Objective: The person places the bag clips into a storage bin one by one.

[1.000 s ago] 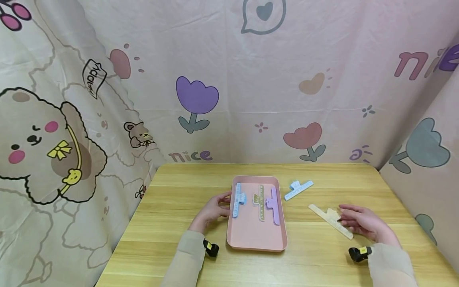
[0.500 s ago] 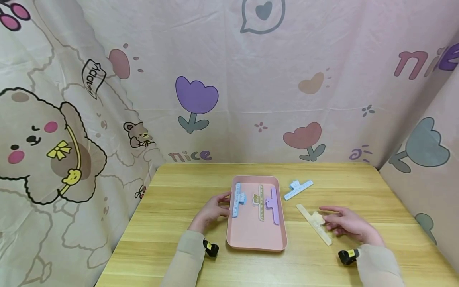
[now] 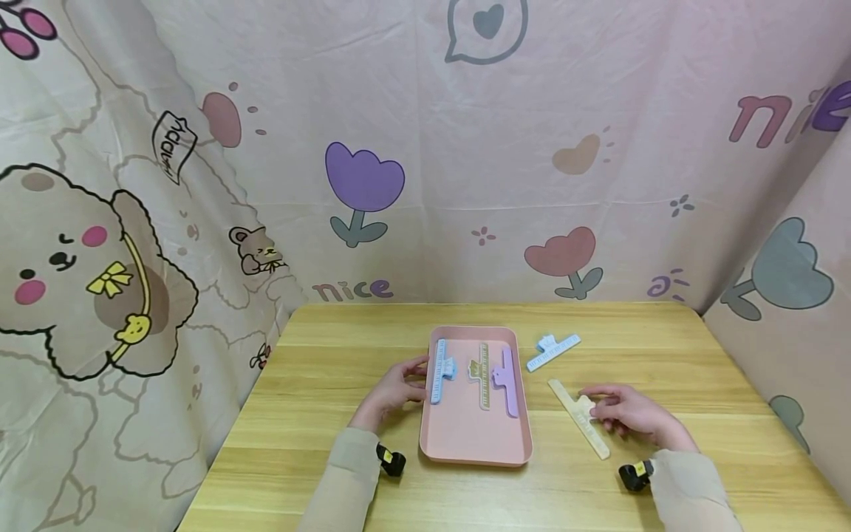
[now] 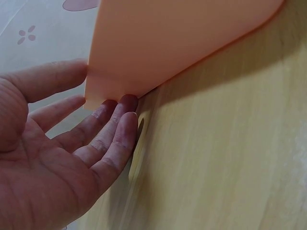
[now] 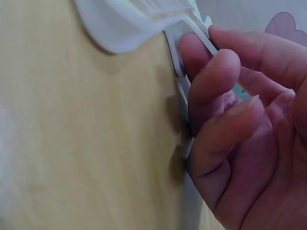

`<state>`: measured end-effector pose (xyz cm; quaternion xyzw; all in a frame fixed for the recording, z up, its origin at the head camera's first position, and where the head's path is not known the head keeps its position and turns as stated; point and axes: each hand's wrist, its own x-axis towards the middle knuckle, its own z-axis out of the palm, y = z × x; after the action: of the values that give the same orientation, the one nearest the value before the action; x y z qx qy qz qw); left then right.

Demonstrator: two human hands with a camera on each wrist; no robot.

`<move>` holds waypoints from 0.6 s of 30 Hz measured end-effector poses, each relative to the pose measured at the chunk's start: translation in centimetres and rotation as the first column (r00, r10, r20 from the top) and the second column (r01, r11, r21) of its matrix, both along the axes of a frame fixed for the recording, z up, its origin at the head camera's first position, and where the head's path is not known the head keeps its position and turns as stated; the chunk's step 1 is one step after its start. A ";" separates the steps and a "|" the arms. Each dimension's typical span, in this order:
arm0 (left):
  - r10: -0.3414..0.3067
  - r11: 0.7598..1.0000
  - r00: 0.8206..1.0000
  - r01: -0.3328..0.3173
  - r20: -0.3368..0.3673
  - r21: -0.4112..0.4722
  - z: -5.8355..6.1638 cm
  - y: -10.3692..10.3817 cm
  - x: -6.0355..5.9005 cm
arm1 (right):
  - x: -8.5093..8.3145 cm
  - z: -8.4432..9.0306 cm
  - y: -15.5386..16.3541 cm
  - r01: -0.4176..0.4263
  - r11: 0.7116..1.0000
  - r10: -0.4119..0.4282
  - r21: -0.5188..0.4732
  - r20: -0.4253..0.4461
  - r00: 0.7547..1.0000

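My right hand point(image 3: 631, 414) pinches the handle of a cream ruler clip point(image 3: 578, 418), a long bar clip, right of the pink tray point(image 3: 475, 443). In the right wrist view, the thumb and fingers point(image 5: 213, 86) bend around the pale clip's point(image 5: 120, 28) handle, while its bar lies close to the tabletop. At the tray's left side, my left hand point(image 3: 394, 388) rests its fingertips against the outer wall. The left wrist view has its fingers point(image 4: 117, 139) loosely extended, touching the wall point(image 4: 144, 43) and its lower edge.
Inside the tray lie a blue clip point(image 3: 439, 372), a clear gold-toned clip point(image 3: 484, 377) and a purple clip point(image 3: 510, 382). Another blue clip point(image 3: 553, 352) lies on the wooden table point(image 3: 359, 332) beyond the cream one. A patterned curtain point(image 3: 452, 148) hangs behind and at both sides.
My right hand has moved left toward the tray, and the cream clip has come with it, turning to a steeper slant. The left hand and tray have stayed put.
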<state>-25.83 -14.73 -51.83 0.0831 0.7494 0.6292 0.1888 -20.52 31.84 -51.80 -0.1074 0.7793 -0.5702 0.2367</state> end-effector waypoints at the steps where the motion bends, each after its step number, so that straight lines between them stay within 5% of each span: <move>1: -0.002 1.000 1.000 0.002 -0.004 0.001 0.0 0.0 0.0 | 0.0 0.0 0.0 0.005 1.000 -0.005 0.000 0.005 1.000; 18: -0.004 1.000 1.000 0.004 -0.029 -0.006 -0.3 0.0 0.0 | -0.1 0.6 -0.3 0.106 0.992 -0.105 -0.062 0.031 0.994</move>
<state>-25.87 -14.71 -52.08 0.0930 0.7536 0.6255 0.1794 -20.58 31.54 -51.24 -0.0654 0.7620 -0.6078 0.2136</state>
